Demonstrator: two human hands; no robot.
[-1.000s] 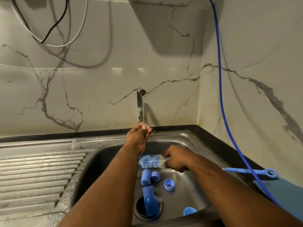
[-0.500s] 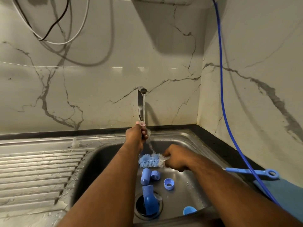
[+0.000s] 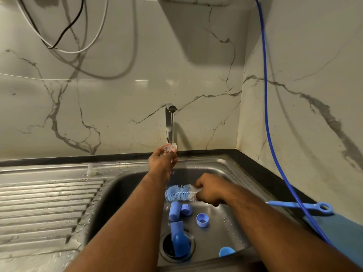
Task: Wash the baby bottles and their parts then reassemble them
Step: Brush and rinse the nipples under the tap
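My left hand (image 3: 161,161) holds a clear silicone teat (image 3: 170,147) up under the thin stream from the tap (image 3: 170,109). My right hand (image 3: 211,190) grips a bottle brush with blue and white bristles (image 3: 179,192) low over the sink basin (image 3: 222,169); its blue handle end (image 3: 306,206) sticks out past my forearm. On the basin floor lie blue bottle parts: two short cylinders (image 3: 177,211), a ring cap (image 3: 202,219), a blue bottle (image 3: 179,239) over the drain and another cap (image 3: 226,251) at the front.
A small clear teat (image 3: 90,169) stands on the wet ribbed drainboard (image 3: 45,209) to the left. A blue hose (image 3: 267,107) hangs down the right wall to a blue cloth (image 3: 337,226) on the dark counter. Cables loop on the marble wall.
My left hand has shifted slightly under the stream, turning the teat so it shows more above my fingers. The right hand and brush have stayed put.
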